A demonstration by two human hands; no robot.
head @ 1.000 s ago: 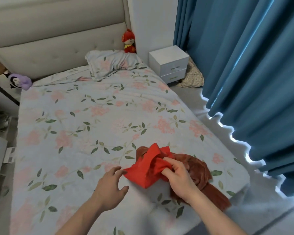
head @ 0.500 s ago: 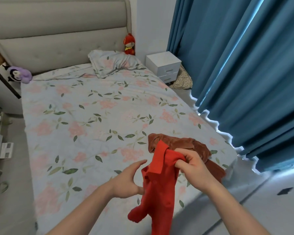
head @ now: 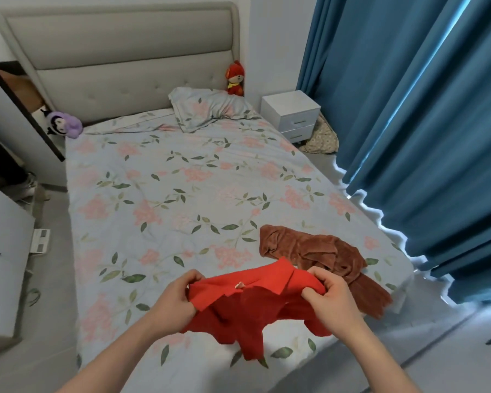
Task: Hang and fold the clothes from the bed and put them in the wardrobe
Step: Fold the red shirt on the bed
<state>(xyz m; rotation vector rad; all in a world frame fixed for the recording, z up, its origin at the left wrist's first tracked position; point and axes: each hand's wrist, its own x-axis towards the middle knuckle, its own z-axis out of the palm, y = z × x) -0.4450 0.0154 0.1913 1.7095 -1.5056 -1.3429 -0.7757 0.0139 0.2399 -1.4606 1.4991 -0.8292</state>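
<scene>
**Red shirt spread out by both hands**

Both hands have moved apart since half a second ago, when the shirt dangled bunched from the right hand alone.

Head view: the left hand [head: 176, 293] and right hand [head: 328, 296] each clench a shoulder of the red shirt [head: 253, 310], holding it collar-up above the near edge of the bed [head: 159, 199], probably to square it for folding or hanging. Its lower part hangs crumpled. The brown garment [head: 318, 251] lies just beyond, awaiting its turn.
</scene>
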